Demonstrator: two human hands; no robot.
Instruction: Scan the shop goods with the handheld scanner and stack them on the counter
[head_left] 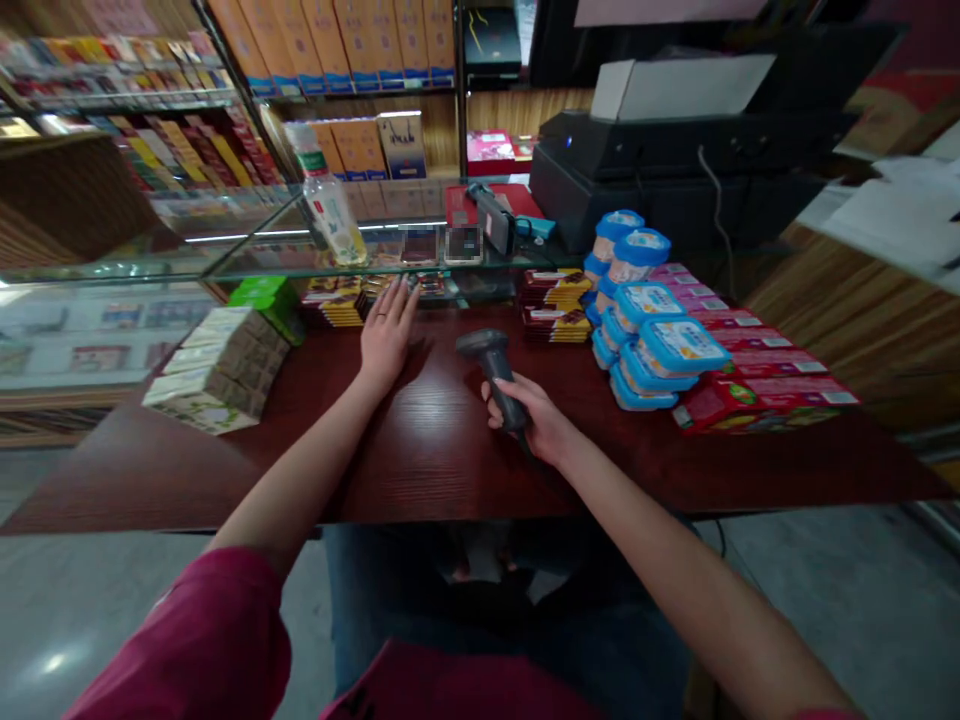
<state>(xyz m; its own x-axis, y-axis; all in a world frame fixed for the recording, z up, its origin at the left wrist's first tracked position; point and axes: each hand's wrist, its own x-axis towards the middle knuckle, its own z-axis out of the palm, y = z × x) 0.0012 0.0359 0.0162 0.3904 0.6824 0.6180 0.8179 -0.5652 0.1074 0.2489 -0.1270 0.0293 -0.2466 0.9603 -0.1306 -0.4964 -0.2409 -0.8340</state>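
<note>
My right hand is wrapped round the handle of a dark grey barcode scanner, its head pointing up and left above the table. Flat on the wood beside a stack of maroon and yellow packets lies my left hand, fingers stretched out towards the glass counter. Further left stand white-and-brown cartons and a green pack. To the right of the scanner sits another stack of maroon and yellow packets, next to blue-lidded tubs.
Red and pink boxes line the right side of the dark wooden table. A bottle stands on the glass counter behind, near phones and a grey device. Black register equipment is at the back right.
</note>
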